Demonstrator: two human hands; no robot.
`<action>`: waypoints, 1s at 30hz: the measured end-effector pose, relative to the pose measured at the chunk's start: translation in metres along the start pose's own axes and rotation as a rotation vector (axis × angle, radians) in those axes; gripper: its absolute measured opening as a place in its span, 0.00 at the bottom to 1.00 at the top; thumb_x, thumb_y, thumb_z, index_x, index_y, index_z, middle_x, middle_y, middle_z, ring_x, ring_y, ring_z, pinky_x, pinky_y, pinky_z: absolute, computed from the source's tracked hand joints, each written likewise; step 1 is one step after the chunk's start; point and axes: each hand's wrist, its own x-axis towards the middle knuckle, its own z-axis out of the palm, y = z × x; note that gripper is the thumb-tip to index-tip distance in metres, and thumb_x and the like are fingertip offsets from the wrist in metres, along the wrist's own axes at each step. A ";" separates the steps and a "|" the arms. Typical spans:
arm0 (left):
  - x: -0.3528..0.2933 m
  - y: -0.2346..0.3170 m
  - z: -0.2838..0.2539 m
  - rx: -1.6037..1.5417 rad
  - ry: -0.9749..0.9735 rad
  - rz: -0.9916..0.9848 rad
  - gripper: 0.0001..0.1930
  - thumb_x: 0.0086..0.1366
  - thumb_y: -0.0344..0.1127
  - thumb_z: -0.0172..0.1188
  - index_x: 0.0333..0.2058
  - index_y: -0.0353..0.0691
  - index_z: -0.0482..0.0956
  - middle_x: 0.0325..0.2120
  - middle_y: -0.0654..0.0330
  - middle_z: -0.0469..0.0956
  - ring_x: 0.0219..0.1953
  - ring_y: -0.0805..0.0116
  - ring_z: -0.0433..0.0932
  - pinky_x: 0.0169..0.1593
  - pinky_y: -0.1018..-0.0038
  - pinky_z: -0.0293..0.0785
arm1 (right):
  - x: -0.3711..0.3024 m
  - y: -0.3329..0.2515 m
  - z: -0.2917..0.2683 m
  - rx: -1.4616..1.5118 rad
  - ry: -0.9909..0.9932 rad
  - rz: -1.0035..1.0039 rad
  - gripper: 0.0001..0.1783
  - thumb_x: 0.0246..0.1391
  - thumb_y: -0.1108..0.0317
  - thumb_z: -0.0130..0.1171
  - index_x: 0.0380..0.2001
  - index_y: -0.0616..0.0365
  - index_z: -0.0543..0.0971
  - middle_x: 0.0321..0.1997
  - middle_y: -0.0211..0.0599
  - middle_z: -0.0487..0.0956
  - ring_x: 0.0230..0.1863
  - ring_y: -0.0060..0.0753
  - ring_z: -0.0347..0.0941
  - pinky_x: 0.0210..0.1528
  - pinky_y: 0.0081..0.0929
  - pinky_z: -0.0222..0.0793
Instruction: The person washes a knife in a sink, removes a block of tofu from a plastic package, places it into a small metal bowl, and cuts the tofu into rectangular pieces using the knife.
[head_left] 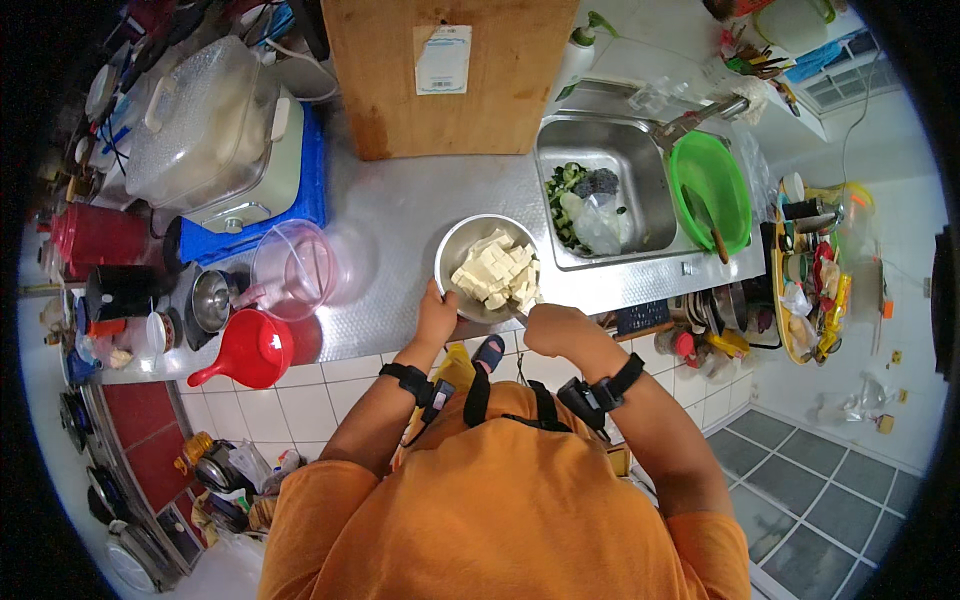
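A round metal bowl [447, 262] with cut white tofu-like cubes [497, 268] stands at the counter's front edge, before my body. My left hand [436, 314] grips its near left side, fingers closed at the wall. At the bowl's near right, my right hand [556, 329] is closed in a fist beside the rim. A small dark piece shows by its fingers, but what it holds is hidden. Black straps with small devices sit on both wrists.
Right of the bowl is a steel sink [652, 205] with green vegetable scraps [568, 205] and a plastic bag. A green basin [727, 180] with a knife sits beside it. At left are a clear pink dipper [292, 262], a red dipper [262, 347] and a lidded appliance [205, 130]. A wooden board [400, 120] stands behind.
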 end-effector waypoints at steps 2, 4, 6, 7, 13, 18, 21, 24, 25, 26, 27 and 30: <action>0.000 0.037 -0.012 -0.077 -0.148 -0.318 0.17 0.59 0.27 0.47 0.48 0.33 0.63 0.31 0.48 0.76 0.28 0.63 0.78 0.34 0.71 0.74 | 0.008 0.029 0.022 0.024 0.104 -0.029 0.14 0.43 0.68 0.46 0.25 0.69 0.76 0.31 0.58 0.76 0.33 0.54 0.73 0.36 0.42 0.67; 0.004 0.031 -0.019 -0.101 -0.133 -0.296 0.18 0.59 0.29 0.48 0.48 0.33 0.62 0.28 0.49 0.76 0.22 0.63 0.77 0.29 0.71 0.74 | 0.004 0.037 0.029 0.085 0.208 -0.039 0.15 0.44 0.64 0.49 0.30 0.65 0.77 0.33 0.54 0.77 0.38 0.54 0.73 0.39 0.39 0.69; 0.009 0.030 -0.028 -0.121 -0.127 -0.269 0.19 0.59 0.31 0.49 0.49 0.33 0.62 0.24 0.50 0.76 0.16 0.63 0.75 0.24 0.70 0.74 | -0.012 0.043 0.032 0.155 0.266 -0.063 0.13 0.48 0.66 0.47 0.31 0.63 0.75 0.32 0.53 0.77 0.37 0.55 0.72 0.38 0.41 0.68; 0.012 0.030 -0.032 0.035 -0.118 -0.259 0.22 0.57 0.35 0.53 0.49 0.33 0.62 0.29 0.48 0.75 0.29 0.54 0.74 0.34 0.63 0.72 | -0.015 0.049 0.037 0.301 0.346 -0.108 0.11 0.49 0.67 0.46 0.32 0.63 0.74 0.31 0.53 0.76 0.36 0.55 0.72 0.37 0.41 0.68; 0.012 0.103 -0.032 0.592 -0.112 0.372 0.30 0.48 0.42 0.63 0.49 0.37 0.66 0.50 0.48 0.63 0.57 0.51 0.58 0.57 0.55 0.54 | 0.009 0.081 0.078 0.634 0.676 -0.059 0.09 0.54 0.70 0.44 0.31 0.62 0.72 0.21 0.51 0.74 0.25 0.49 0.74 0.29 0.38 0.68; 0.016 0.122 0.014 0.665 -0.473 0.914 0.28 0.46 0.42 0.64 0.47 0.39 0.71 0.53 0.52 0.62 0.59 0.54 0.55 0.62 0.55 0.45 | 0.037 0.080 0.099 1.109 0.721 -0.106 0.06 0.55 0.76 0.39 0.28 0.66 0.66 0.26 0.42 0.73 0.17 0.23 0.65 0.19 0.22 0.60; 0.022 0.101 0.044 0.871 -0.472 0.961 0.22 0.50 0.44 0.61 0.43 0.42 0.73 0.50 0.55 0.64 0.58 0.58 0.57 0.63 0.55 0.44 | 0.035 0.072 0.100 1.131 0.731 -0.061 0.07 0.56 0.74 0.38 0.29 0.64 0.67 0.22 0.39 0.72 0.16 0.22 0.63 0.19 0.20 0.59; 0.032 0.092 0.039 0.842 -0.459 1.006 0.19 0.50 0.42 0.60 0.41 0.42 0.74 0.46 0.57 0.67 0.55 0.59 0.61 0.62 0.56 0.46 | 0.030 0.059 0.094 1.299 0.756 -0.078 0.09 0.56 0.74 0.40 0.32 0.68 0.70 0.15 0.37 0.70 0.15 0.28 0.67 0.21 0.25 0.63; 0.035 0.093 0.040 0.818 -0.451 1.048 0.16 0.50 0.39 0.59 0.38 0.43 0.74 0.43 0.58 0.68 0.51 0.59 0.63 0.61 0.57 0.48 | 0.030 0.057 0.093 1.293 0.691 -0.077 0.10 0.57 0.73 0.40 0.33 0.68 0.70 0.15 0.37 0.70 0.16 0.28 0.67 0.21 0.25 0.63; 0.036 0.097 0.037 0.826 -0.471 1.055 0.16 0.50 0.39 0.59 0.38 0.43 0.74 0.43 0.58 0.68 0.51 0.59 0.63 0.61 0.57 0.48 | 0.032 0.056 0.093 1.289 0.621 -0.076 0.10 0.57 0.72 0.40 0.33 0.68 0.69 0.16 0.37 0.70 0.16 0.28 0.67 0.21 0.25 0.63; 0.038 0.100 0.031 0.827 -0.464 1.067 0.15 0.50 0.38 0.59 0.37 0.43 0.74 0.42 0.58 0.68 0.51 0.59 0.63 0.61 0.56 0.49 | 0.037 0.054 0.094 1.271 0.609 -0.089 0.10 0.57 0.71 0.39 0.33 0.68 0.69 0.16 0.38 0.70 0.17 0.28 0.67 0.22 0.25 0.63; 0.042 0.105 0.018 0.777 -0.443 1.066 0.13 0.49 0.36 0.60 0.35 0.43 0.73 0.41 0.58 0.68 0.49 0.57 0.64 0.60 0.56 0.51 | 0.054 0.055 0.108 1.239 0.578 -0.110 0.10 0.55 0.71 0.40 0.33 0.67 0.69 0.17 0.37 0.71 0.18 0.28 0.68 0.22 0.25 0.64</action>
